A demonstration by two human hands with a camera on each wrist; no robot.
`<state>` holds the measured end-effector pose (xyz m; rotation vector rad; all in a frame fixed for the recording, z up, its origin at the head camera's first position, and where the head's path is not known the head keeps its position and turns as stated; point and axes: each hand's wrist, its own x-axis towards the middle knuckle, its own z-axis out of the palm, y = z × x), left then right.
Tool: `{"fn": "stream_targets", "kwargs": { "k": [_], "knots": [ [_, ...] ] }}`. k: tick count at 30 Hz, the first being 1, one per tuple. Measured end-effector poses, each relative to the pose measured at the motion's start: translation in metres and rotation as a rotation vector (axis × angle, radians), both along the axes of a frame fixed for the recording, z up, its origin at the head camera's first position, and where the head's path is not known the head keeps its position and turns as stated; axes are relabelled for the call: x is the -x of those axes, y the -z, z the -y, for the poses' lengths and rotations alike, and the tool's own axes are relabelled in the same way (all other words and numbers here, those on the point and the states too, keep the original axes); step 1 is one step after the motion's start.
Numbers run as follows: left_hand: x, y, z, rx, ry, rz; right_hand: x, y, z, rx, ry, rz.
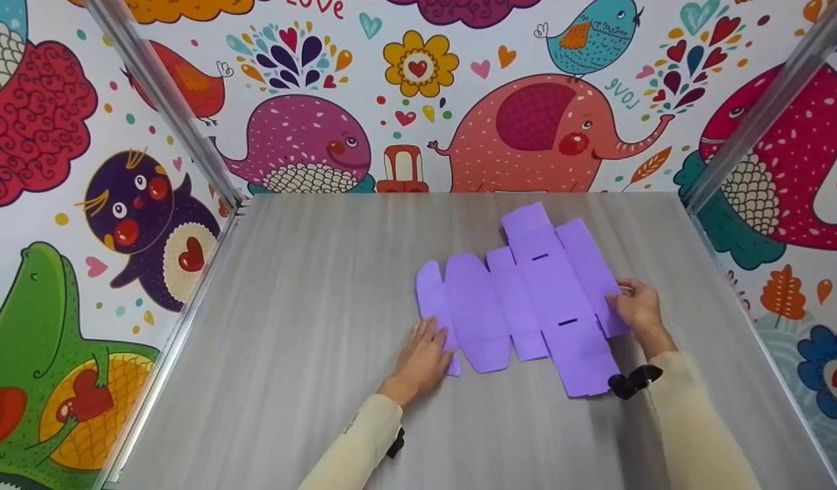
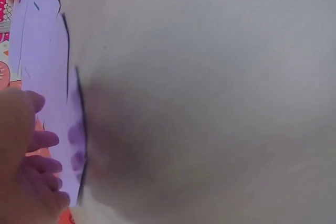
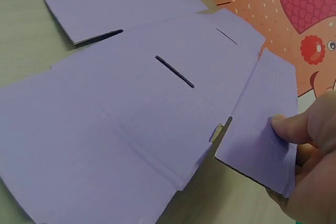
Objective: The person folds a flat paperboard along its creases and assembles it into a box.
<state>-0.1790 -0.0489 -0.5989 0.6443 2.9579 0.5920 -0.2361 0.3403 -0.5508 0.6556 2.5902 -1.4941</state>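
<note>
A flat, unfolded purple cardboard box (image 1: 551,286) with creases, flaps and dark slots lies at a slant on the table. My right hand (image 1: 639,312) pinches its right-hand flap. In the right wrist view the thumb (image 3: 289,128) presses on top of that flap, with the other fingers partly hidden beneath it, and the flap is tilted up. My left hand (image 1: 422,357) is at the narrow left flap (image 1: 432,289), fingers extended over it. In the left wrist view the fingers (image 2: 44,139) spread loosely beside the flap; whether they press on it, I cannot tell.
The grey wood-grain table (image 1: 289,327) extends around the cardboard. Behind it and at the sides stand walls with cartoon animal prints (image 1: 527,150), with metal rails (image 1: 167,102) at the corners. Dark wrist devices (image 1: 636,381) sit at the cuffs.
</note>
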Motion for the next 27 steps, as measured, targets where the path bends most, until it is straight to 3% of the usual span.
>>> {"fn": "stream_targets", "kwargs": {
  "k": [10, 16, 22, 27],
  "knots": [
    [-0.006, -0.007, 0.001, 0.024, 0.012, -0.018, 0.016, -0.036, 0.009, -0.080, -0.105, -0.060],
    [-0.010, -0.011, 0.001, 0.047, 0.005, -0.042, 0.027, -0.058, 0.015, -0.152, -0.197, -0.141],
    [-0.013, -0.013, -0.002, 0.074, 0.020, -0.030, 0.035, -0.076, 0.024, -0.156, -0.267, -0.134],
    [-0.014, -0.015, -0.006, 0.111, 0.053, -0.062, 0.041, -0.088, 0.033, -0.165, -0.303, -0.126]
  ]
}}
